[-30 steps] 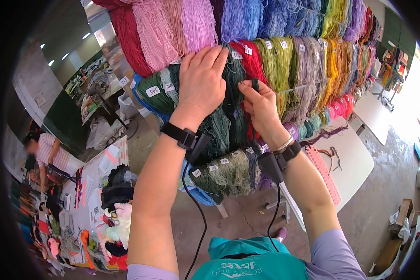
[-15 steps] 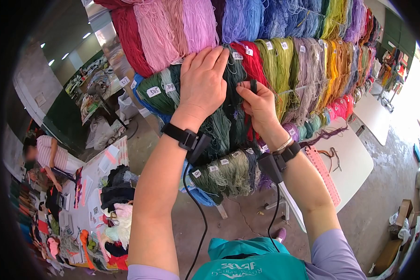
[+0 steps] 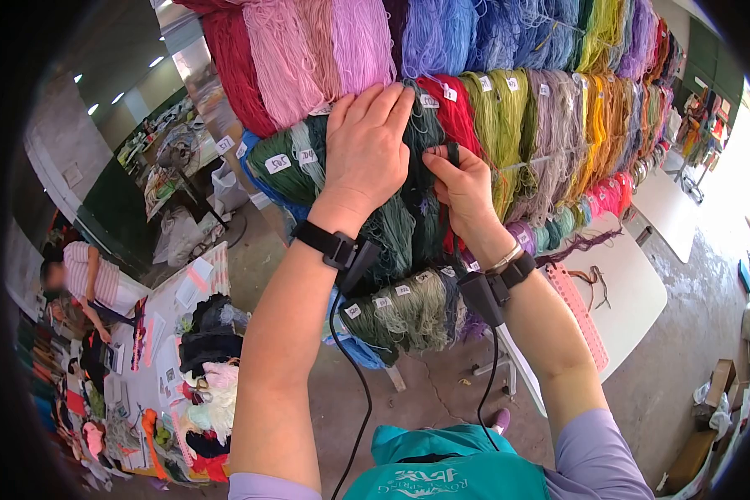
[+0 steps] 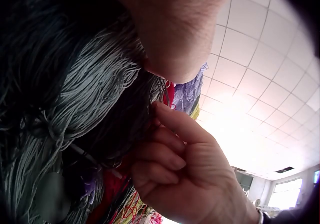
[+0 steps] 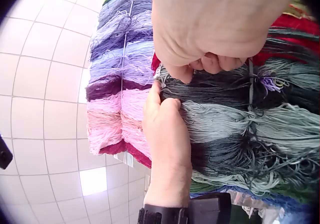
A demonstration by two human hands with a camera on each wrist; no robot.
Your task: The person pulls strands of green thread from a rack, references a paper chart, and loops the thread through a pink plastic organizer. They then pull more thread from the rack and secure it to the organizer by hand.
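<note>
Dark green thread skeins [image 3: 421, 137] hang in the middle row of a rack, with grey-green skeins [image 5: 215, 123] beside them. The left hand [image 3: 368, 148] lies back-up on these skeins with its fingers extended toward the top of the row. Just right of it, the right hand [image 3: 467, 187] pinches some dark green thread between thumb and curled fingers. In the left wrist view the right hand [image 4: 185, 169] has its thumb against the dark strands and its other fingers curled. A red skein [image 3: 448, 117] hangs behind the right hand.
Pink [image 3: 279, 67], blue and yellow skeins fill the upper row; labelled olive-green skeins [image 3: 412, 308] hang below. A white table [image 3: 633, 292] with a pink perforated strip [image 3: 577, 317] stands at right. At left, another person [image 3: 92, 275] is beside a cluttered table.
The view has shifted slightly, and both hands keep nearly the same places on the skeins. The person in the background has moved an arm over the table.
</note>
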